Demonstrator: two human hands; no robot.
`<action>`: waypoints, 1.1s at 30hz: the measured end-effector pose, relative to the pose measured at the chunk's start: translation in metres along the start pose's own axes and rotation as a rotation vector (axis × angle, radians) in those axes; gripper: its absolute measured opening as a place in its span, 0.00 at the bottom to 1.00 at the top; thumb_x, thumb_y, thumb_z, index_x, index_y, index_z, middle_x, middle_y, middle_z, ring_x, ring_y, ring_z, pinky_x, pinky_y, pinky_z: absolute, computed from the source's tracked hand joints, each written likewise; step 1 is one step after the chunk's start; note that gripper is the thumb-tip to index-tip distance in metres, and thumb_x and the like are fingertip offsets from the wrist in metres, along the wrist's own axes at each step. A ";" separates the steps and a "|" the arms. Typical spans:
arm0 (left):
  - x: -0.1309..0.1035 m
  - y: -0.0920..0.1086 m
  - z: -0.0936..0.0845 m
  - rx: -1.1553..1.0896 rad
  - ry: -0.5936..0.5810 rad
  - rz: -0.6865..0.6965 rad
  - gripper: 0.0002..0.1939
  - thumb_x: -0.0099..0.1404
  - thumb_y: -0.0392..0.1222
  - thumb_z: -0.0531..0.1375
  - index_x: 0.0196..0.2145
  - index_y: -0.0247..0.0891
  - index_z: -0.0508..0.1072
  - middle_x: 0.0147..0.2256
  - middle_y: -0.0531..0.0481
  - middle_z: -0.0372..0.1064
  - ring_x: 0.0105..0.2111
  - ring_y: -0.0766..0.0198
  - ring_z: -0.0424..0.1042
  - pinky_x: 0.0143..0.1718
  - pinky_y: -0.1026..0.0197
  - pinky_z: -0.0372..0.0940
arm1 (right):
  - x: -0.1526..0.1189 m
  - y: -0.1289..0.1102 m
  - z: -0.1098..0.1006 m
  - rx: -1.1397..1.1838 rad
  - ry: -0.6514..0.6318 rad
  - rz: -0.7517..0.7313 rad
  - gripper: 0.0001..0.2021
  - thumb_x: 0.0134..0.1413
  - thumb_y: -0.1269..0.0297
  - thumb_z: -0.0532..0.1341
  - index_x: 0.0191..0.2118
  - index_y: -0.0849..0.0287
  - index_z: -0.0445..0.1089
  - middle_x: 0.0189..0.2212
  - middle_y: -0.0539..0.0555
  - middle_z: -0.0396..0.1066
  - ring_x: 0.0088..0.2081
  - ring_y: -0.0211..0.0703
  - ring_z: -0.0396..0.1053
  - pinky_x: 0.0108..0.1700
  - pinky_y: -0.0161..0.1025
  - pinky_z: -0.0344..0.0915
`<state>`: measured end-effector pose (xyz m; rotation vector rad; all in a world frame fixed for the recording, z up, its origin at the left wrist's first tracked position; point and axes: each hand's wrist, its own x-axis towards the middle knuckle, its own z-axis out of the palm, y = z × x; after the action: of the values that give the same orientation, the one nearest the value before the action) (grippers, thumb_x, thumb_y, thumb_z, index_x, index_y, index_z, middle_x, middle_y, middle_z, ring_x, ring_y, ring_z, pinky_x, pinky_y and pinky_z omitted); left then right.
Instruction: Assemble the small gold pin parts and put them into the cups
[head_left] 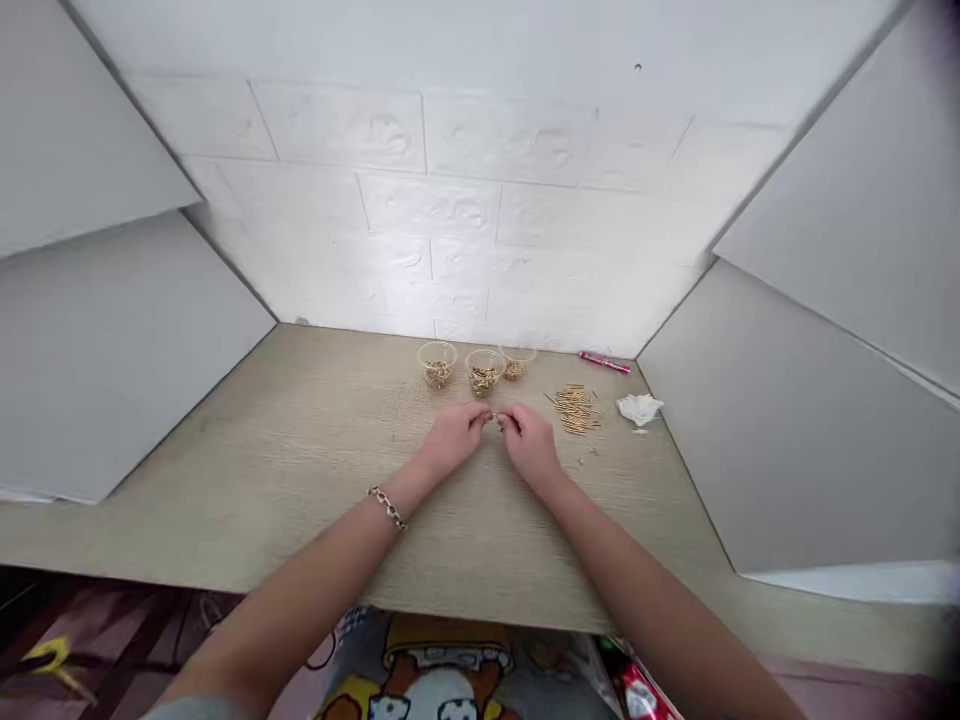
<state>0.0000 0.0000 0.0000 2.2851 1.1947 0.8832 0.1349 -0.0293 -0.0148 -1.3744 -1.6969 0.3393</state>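
Note:
Over the middle of the table, my left hand [459, 432] is closed in a pinch, its fingertips almost meeting those of my right hand [529, 440]. My right hand pinches too. Something tiny and pale shows between the fingertips, too small to name. Just beyond stand three clear plastic cups: a left cup [438, 366], a middle cup [484, 374] and a right cup [516, 362], each holding small brass-coloured pieces. To the right of my right hand lies a loose pile of thin, gold-coloured sticks [575, 410].
A crumpled white tissue [640, 408] lies right of the pile, with a pink pen [604, 362] behind it. Small scraps [587, 457] lie nearer me. A white brick-patterned wall [450, 210] closes the back, and grey panels [840, 440] flank the wooden table [300, 450].

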 end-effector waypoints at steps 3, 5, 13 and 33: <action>-0.001 0.004 -0.002 -0.014 0.008 -0.028 0.10 0.58 0.35 0.49 0.31 0.36 0.71 0.29 0.50 0.68 0.31 0.67 0.65 0.34 0.66 0.57 | 0.001 -0.001 0.001 0.007 0.014 0.007 0.08 0.50 0.70 0.51 0.29 0.61 0.66 0.26 0.52 0.67 0.30 0.38 0.62 0.34 0.34 0.57; -0.001 0.005 -0.001 -0.047 0.000 -0.063 0.10 0.58 0.36 0.49 0.29 0.35 0.71 0.27 0.51 0.68 0.29 0.67 0.64 0.33 0.66 0.57 | 0.001 -0.003 0.001 0.017 0.027 0.013 0.08 0.50 0.70 0.51 0.29 0.60 0.66 0.26 0.52 0.67 0.29 0.38 0.62 0.33 0.33 0.57; 0.001 0.004 0.001 -0.144 -0.079 -0.151 0.12 0.59 0.38 0.48 0.28 0.36 0.71 0.26 0.54 0.68 0.28 0.68 0.64 0.30 0.66 0.57 | 0.001 -0.005 -0.003 0.027 0.030 -0.011 0.08 0.50 0.70 0.51 0.28 0.61 0.66 0.26 0.51 0.66 0.29 0.37 0.62 0.33 0.32 0.56; -0.001 0.008 -0.008 0.232 -0.049 0.152 0.11 0.60 0.33 0.47 0.28 0.34 0.68 0.27 0.49 0.64 0.28 0.67 0.62 0.29 0.66 0.56 | 0.000 0.001 -0.002 0.022 0.003 -0.030 0.08 0.48 0.72 0.50 0.28 0.60 0.65 0.25 0.51 0.66 0.29 0.37 0.62 0.33 0.33 0.57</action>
<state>-0.0013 -0.0050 0.0102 2.5966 1.1682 0.7699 0.1367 -0.0295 -0.0147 -1.3314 -1.7054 0.3378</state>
